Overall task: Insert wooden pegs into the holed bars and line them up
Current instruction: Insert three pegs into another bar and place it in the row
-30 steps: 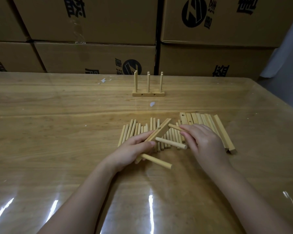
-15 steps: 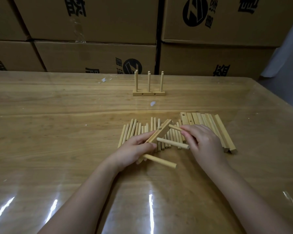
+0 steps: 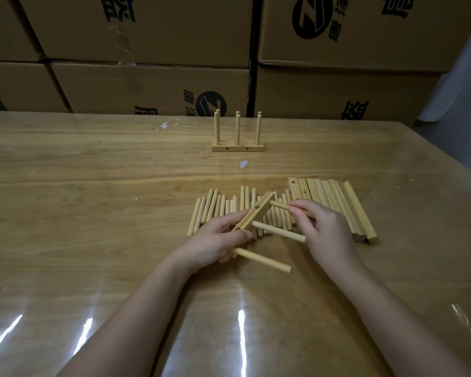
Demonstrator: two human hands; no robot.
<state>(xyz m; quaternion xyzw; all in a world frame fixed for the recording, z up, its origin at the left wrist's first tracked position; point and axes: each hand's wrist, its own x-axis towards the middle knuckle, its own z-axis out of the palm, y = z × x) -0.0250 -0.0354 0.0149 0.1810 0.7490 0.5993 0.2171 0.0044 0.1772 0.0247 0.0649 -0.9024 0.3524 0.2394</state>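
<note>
My left hand grips a holed wooden bar, held tilted above the table. Two pegs stick out of the bar toward the right, a lower peg and a middle peg. My right hand pinches a third peg, whose tip sits at the bar's upper end. Loose pegs lie in a row on the table under my hands. A row of unused holed bars lies to the right. At the back stand finished bars with upright pegs.
The wooden table has a glossy clear cover with light glare near the front. Stacked cardboard boxes form a wall behind the table's far edge. A small white scrap lies in front of the finished bars.
The right hand has kept the third peg at the bar's upper end with only slight shifts. The bar has turned a little, so the two inserted pegs swung slightly rightward.
</note>
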